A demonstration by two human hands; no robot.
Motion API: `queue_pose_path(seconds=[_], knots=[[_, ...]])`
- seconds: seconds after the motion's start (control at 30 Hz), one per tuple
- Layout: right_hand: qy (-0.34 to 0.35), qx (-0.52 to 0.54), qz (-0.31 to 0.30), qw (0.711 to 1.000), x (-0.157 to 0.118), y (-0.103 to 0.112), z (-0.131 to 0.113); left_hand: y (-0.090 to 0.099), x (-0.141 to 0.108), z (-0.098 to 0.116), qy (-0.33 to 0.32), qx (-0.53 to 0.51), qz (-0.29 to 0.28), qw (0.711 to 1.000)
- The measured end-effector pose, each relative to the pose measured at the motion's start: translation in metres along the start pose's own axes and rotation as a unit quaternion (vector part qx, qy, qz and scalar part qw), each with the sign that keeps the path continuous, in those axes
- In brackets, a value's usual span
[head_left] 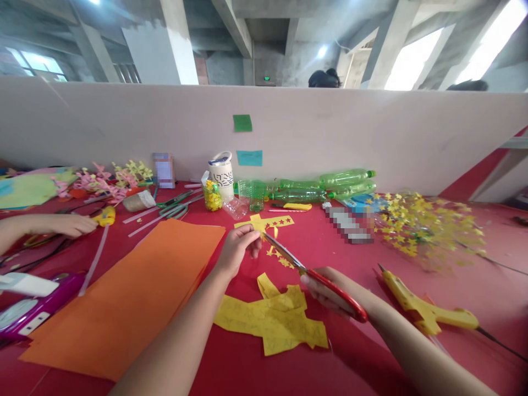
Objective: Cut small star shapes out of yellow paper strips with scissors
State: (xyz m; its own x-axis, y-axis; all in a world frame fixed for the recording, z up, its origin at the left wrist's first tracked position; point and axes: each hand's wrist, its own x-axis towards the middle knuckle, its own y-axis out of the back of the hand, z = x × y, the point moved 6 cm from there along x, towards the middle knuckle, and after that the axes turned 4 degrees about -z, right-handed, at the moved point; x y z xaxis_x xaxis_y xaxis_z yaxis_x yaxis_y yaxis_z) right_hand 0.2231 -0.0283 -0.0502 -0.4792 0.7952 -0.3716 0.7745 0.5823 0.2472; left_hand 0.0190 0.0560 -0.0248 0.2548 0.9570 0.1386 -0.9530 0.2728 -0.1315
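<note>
Red-handled scissors [335, 290] at a small yellow piece [263, 226]

Our hands are apart: the left hand [240, 248] pinches the yellow piece at its fingertips; the right hand [332, 289] is wrapped around the scissors, their metal tips just beside those fingertips. Whether the blades touch it, we cannot tell. Just right of our left hand lie little pointed yellow stars [284, 259]; beyond them, a flat yellow strip [280, 221] with star-shaped holes. Nearer us, between our forearms, wrinkled, angular yellow sheets [276, 319] overlap on the red tabletop [239, 377].
</note>
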Motion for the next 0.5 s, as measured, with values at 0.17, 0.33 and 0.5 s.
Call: queue_pose_path(seconds=[0.17,0.33,0.5], knots=[[-0.002,-0.003,-0.001,1.0,0.0005,0.0,0.002,0.0004,0.0009,-0.001,-0.008,0.006,-0.004,1.0],[0.005,0.005,-0.007,1.0,0.0001,-0.0006,0.0013,0.0007,0.0018,-0.0024,-0.011,0.013,-0.005,1.0],[0.007,0.006,-0.007,1.0,0.001,-0.0001,0.002,0.0008,0.002,-0.0019,-0.014,0.014,-0.011,1.0]])
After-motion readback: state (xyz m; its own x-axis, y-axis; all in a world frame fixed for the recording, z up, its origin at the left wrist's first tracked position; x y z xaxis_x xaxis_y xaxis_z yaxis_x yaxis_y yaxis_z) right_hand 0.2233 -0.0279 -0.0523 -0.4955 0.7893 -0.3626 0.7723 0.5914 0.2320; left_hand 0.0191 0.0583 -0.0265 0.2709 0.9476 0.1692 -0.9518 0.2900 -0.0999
